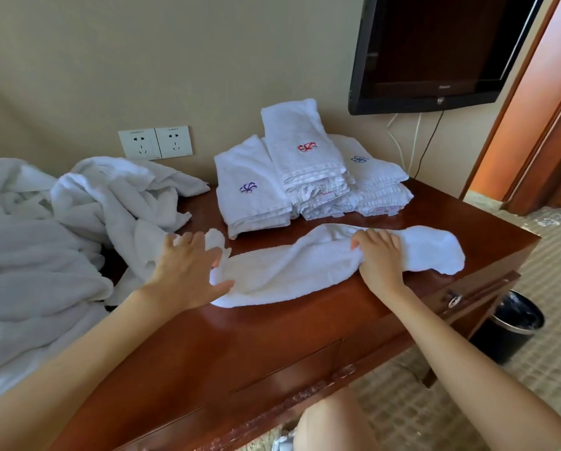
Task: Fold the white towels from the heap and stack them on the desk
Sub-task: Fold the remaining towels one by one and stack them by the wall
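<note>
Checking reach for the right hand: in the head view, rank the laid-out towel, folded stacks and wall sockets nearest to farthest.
1. laid-out towel, gripped by the right hand, front of the desk.
2. folded stacks, behind the hand, farther back on the desk.
3. wall sockets, far back left.
</note>
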{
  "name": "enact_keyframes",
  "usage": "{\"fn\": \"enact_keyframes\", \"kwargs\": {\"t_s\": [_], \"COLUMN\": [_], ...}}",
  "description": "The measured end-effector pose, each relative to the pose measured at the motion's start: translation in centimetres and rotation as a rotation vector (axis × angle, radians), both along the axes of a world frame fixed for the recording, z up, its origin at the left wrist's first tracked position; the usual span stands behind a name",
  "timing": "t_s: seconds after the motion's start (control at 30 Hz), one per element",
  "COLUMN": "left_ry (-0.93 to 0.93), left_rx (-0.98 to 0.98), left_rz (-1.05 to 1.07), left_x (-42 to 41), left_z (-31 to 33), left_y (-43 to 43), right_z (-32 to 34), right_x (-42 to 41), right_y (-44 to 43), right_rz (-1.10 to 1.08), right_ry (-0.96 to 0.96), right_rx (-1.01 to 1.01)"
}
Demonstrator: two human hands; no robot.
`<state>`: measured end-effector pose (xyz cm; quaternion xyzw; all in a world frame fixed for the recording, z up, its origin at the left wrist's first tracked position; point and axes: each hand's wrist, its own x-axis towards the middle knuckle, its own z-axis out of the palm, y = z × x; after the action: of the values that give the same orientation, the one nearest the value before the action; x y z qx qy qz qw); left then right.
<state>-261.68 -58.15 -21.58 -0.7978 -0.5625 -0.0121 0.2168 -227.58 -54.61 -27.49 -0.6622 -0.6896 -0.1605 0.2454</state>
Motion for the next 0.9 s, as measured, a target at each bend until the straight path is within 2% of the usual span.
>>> {"fn": "enact_keyframes", "kwargs": {"t_s": [0.07, 0.1, 0.2, 0.27, 0.33, 0.4, 0.47, 0.57, 0.63, 0.67, 0.77, 0.9], "left_ry": [0.002, 0.014, 0.016, -0.015, 0.035, 0.035, 0.049, 0.138, 0.099, 0.06, -0.069, -0.215], "left_rx": [0.076, 0.038, -0.258, -0.273, -0.19, -0.096, -0.12, -0.229, -0.23, -0.169, -0.041, 0.047], "left_rz": [-0.249, -0.315, -0.353, -0.389, -0.474, -0.512, -0.448, -0.188, -0.077, -0.076, -0.066, 0.051], "left_x": [0.2, 0.1, 0.2, 0.0, -0.4, -1.6, -2.5, -4.5, -5.8, -6.4, -7.0, -6.2], "left_z": [-0.2, -0.2, -0.6, -0.9, -1.0, -0.9, 0.0, 0.8, 0.5, 0.2, -1.7, -4.0], "left_y": [0.5, 0.7, 0.4, 0.4, 0.5, 0.7, -0.1, -2.2, -3.8, -4.6, -7.5, -10.7], "right_z": [0.8, 1.3, 2.8, 4.0, 4.7, 5.0, 5.2, 4.5, 3.4, 2.9, 1.6, 0.4], "right_x": [0.0, 0.3, 1.9, 2.8, 3.1, 2.6, 1.1, -2.8, -5.6, -6.8, -9.4, -9.9], "right_y": [-0.1, -0.3, -0.6, -1.0, -1.4, -1.7, -1.8, -1.3, -0.8, -0.6, -0.3, -0.9], "right_rz": [-0.03, -0.005, 0.174, 0.274, 0.316, 0.343, 0.396, 0.515, 0.6, 0.638, 0.725, 0.696], "right_ry": [-0.04, -0.07, 0.003, 0.138, 0.241, 0.26, 0.205, 0.006, -0.118, -0.149, -0.145, -0.098], "right_rx": [-0.099, -0.169, -0.382, -0.514, -0.51, -0.368, -0.27, -0.264, -0.27, -0.271, -0.225, -0.123]}}
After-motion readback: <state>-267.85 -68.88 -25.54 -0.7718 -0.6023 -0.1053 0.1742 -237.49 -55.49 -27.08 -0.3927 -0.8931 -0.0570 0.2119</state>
